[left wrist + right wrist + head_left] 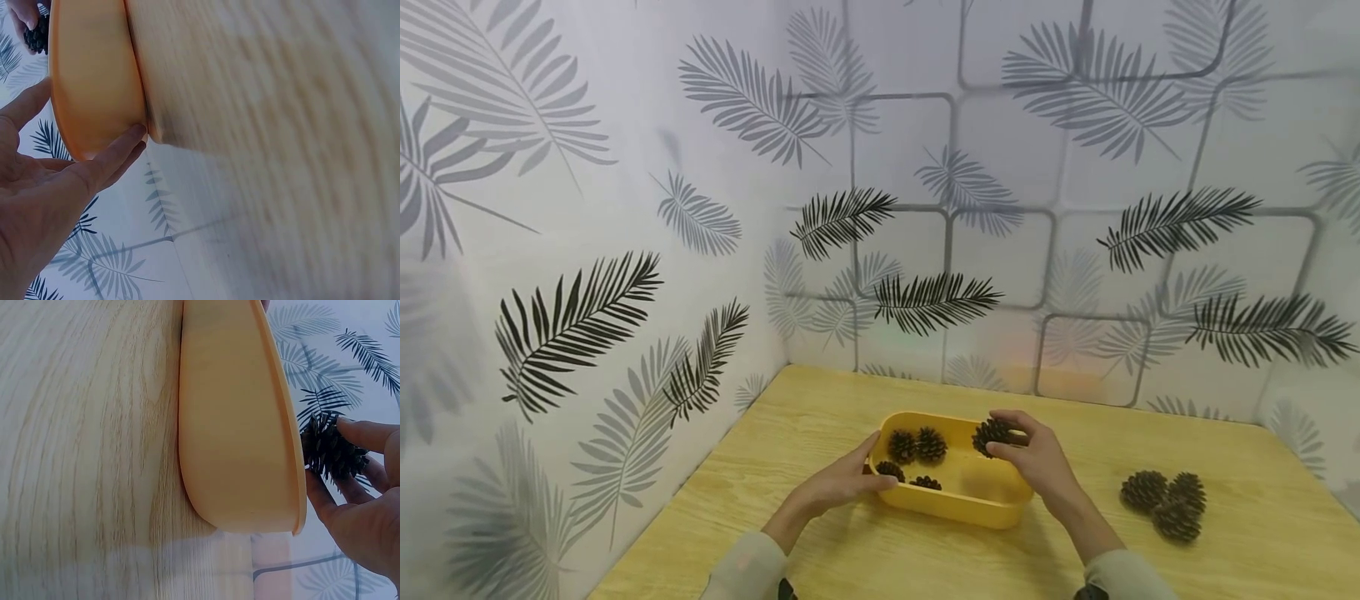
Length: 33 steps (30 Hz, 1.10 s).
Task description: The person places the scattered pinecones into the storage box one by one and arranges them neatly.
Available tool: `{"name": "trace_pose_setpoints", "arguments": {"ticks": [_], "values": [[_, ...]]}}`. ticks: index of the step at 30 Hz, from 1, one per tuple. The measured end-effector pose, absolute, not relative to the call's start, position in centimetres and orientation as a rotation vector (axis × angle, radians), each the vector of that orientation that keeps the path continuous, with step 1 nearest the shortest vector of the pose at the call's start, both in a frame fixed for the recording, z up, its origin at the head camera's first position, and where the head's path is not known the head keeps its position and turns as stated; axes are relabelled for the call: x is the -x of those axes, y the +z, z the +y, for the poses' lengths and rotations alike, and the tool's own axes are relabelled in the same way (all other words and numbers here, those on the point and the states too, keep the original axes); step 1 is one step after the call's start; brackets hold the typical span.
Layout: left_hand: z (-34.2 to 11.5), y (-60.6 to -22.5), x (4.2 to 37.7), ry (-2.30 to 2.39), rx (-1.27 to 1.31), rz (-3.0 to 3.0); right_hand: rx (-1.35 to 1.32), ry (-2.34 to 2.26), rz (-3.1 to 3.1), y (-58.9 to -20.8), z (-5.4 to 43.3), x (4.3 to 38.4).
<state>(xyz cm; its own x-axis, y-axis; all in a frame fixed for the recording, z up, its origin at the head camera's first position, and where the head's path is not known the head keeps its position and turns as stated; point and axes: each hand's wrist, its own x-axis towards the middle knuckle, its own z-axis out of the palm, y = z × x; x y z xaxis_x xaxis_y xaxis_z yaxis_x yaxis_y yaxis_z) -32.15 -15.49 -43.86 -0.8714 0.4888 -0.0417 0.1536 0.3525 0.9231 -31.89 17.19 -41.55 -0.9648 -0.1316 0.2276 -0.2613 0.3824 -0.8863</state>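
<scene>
A yellow plastic tub (951,504) stands on the table with several pine cones (931,446) at its left end. My left hand (838,487) holds that end, thumb at the front rim and fingers around the end wall. In the left wrist view its fingers (115,153) lie against the tub's end. Above the right end of the tub, my right hand (1037,454) grips another pine cone (992,437) between thumb and fingers. The right wrist view shows this dark cone (331,447) at rim height, beside the tub wall (240,425).
Three pine cones (1176,517) sit clustered on the table to the right of the tub. The pale wooden table (760,467) meets leaf-patterned sheeting (917,250) along its back and left side.
</scene>
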Motion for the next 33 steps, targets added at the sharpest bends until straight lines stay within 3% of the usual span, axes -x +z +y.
{"name": "trace_pose_setpoints", "arguments": {"ticks": [33], "values": [[-15.6,-44.0,32.2,1.532,-0.571,2.292,-0.329,1.556,-2.59,-42.6,14.6,34.0]]}}
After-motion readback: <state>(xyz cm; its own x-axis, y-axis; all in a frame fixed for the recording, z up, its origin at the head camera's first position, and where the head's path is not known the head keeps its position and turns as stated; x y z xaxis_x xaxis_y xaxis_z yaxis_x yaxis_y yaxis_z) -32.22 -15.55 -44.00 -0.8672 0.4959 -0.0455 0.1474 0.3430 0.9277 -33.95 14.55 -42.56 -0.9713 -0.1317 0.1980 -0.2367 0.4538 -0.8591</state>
